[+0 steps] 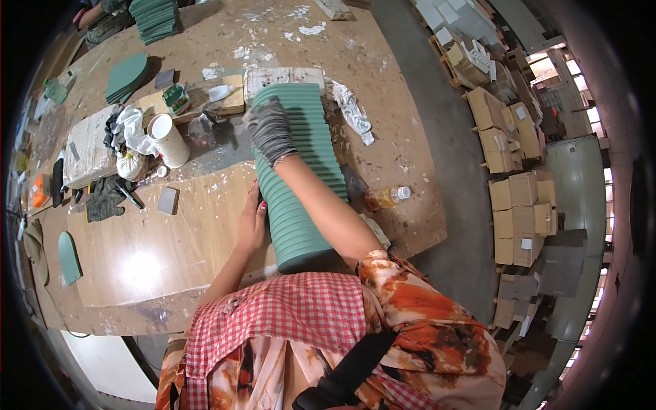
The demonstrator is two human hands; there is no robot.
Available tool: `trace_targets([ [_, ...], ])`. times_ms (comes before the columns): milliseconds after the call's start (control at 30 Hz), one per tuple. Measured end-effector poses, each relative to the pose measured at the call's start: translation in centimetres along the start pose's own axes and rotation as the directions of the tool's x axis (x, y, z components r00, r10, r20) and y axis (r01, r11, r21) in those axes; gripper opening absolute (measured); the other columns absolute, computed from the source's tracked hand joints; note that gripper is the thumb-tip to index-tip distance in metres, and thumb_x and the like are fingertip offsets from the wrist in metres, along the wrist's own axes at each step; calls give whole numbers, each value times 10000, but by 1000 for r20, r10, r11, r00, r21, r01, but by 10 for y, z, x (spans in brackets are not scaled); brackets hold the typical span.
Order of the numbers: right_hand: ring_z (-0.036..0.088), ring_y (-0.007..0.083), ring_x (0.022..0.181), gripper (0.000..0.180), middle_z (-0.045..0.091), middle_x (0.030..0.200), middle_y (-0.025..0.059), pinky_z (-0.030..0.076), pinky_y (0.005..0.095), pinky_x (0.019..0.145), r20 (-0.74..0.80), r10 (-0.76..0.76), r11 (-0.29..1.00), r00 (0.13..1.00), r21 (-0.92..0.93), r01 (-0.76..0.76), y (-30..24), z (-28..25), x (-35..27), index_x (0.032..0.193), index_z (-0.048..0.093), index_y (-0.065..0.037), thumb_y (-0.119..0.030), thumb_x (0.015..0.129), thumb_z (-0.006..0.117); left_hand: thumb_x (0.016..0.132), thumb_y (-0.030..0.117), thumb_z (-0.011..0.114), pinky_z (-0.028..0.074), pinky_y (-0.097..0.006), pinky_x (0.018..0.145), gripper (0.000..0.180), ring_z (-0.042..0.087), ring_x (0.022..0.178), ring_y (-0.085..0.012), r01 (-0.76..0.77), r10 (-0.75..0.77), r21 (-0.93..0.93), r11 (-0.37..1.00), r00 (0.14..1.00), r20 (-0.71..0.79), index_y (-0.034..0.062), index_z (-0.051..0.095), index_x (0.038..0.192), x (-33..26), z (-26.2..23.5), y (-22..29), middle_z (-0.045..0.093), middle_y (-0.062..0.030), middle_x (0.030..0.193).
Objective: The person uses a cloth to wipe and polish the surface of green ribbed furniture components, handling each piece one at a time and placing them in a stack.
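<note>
A long row of green, round-ended panels [301, 198] stands packed on edge in front of me, running away across the table. My left hand [253, 215] is bare and lies flat along the row's left side, fingers stretched out. Over the far part of the row, my right hand [271, 130] in a grey knitted glove rests on the panel edges with its fingers bent. Whatever is under those fingers is hidden. The row's far end meets a white-smeared block [283, 78].
Left of the row stand a white cup [169, 140], a grey sanding block [167, 201] and a spare glove [106, 199]. A bottle of yellowish liquid [387, 197] lies on the right. Stacked green panels [156, 24] stand far left, near another person's gloved hand [113, 5]. Cartons [523, 198] line the floor.
</note>
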State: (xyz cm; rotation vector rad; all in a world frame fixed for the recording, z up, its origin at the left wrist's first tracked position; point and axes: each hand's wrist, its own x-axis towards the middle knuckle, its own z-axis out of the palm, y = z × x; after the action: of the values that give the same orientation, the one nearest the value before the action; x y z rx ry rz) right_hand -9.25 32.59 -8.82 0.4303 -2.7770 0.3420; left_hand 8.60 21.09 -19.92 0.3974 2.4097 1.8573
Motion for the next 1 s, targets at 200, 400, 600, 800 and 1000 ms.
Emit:
trace_targets([
  [200,635,327,849,188,693,876,160,453,405,950,-125,398,865,909,383,-326,77,-32,-34,904,693,5,-103,751,681,1026,229,343,204,-400,1177,540,263,1436,-368,-9,9,-3,1000,1000,22,15,235,1509,2,1,5,303,-213,1536],
  [400,655,248,840,174,699,896,124,483,343,860,-136,459,855,878,338,-394,135,-39,-46,926,672,-24,-148,839,586,1026,237,336,204,-402,1178,543,264,1436,-367,-9,8,24,1000,1000,12,15,231,1510,1,-3,3,296,-212,1540],
  [600,670,235,824,186,725,846,110,461,328,882,-246,485,747,840,615,-251,208,-6,-68,927,718,-52,-202,839,651,1023,228,344,205,-400,1178,542,260,1437,-365,-32,31,1,1000,999,39,14,235,1508,5,5,5,293,-212,1541],
  [800,666,160,818,290,712,977,89,534,290,747,-271,345,890,899,399,-221,183,-32,-61,1062,635,13,83,784,589,1021,210,350,202,-400,1179,535,260,1438,-363,15,-15,-4,1000,999,34,7,243,1504,5,2,13,297,-211,1540],
  [1000,667,192,804,133,716,838,95,516,298,788,53,483,493,874,809,-321,161,1,-56,924,658,-11,-50,798,673,1021,203,350,202,-398,1178,535,262,1437,-365,-18,19,-14,1000,1000,5,-5,242,1502,3,-3,5,306,-221,1533],
])
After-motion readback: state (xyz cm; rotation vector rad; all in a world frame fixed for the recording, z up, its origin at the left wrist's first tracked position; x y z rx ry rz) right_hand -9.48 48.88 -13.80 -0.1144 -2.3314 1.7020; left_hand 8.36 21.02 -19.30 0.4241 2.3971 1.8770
